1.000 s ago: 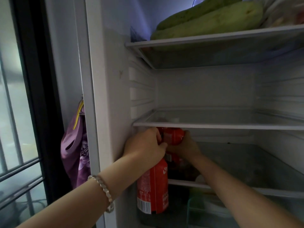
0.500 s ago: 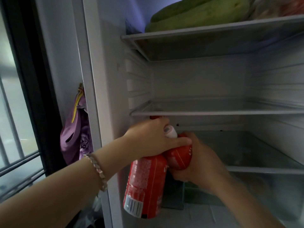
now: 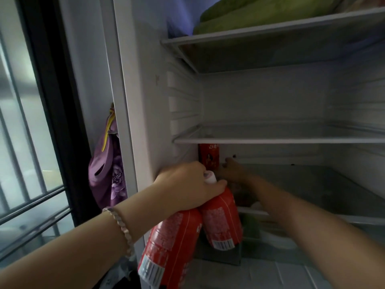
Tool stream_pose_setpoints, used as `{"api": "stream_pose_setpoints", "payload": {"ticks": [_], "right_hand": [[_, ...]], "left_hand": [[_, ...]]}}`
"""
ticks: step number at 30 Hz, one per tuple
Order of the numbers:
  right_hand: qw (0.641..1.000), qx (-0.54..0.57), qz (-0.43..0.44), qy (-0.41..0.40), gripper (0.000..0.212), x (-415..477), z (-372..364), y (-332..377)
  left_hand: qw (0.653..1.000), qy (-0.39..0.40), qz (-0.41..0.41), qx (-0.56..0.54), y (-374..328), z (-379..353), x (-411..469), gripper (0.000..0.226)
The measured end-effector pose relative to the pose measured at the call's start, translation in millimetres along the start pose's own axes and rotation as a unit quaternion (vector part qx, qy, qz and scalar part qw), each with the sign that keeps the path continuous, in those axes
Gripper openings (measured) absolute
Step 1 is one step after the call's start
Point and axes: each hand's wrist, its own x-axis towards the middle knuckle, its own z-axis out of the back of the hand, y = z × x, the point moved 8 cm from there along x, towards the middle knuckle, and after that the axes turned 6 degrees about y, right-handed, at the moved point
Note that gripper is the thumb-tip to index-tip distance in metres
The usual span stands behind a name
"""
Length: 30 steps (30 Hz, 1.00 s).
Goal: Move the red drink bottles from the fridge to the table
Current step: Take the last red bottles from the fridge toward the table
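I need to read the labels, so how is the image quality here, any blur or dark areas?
Head view: fridge interior dim, window at left brightest; right hand blurred and shadowed; bottles in the left hand soft, their print unreadable.

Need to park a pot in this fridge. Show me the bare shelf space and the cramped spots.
Free: the whole visible middle shelf; the lower shelf to the right of the right hand. Crowded: the top shelf, under green gourds; the lower left corner, where the left hand grips two red bottles and a third bottle stands behind.
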Motion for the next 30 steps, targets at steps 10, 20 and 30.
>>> {"api": "stream_pose_setpoints", "payload": {"ticks": [10, 20, 30], "right_hand": [[0.991, 0.057, -0.06, -0.103, 0.121, 104.1, -2.2, -24.3], [0.988, 0.109, 0.053, -0.093, 0.106, 65.1, -10.1, -6.1], [0.994, -0.015, 0.015, -0.104, 0.093, -60.4, -2.6, -16.1]], "left_hand": [[0.997, 0.01, 0.019, 0.074, 2.2, -1.4, 2.8, 0.052], [0.999, 0.008, 0.001, 0.044, 2.2, -1.6, 1.9, 0.049], [0.995, 0.017, -0.08, 0.05, -7.6, 4.6, -18.7, 0.049]]}}
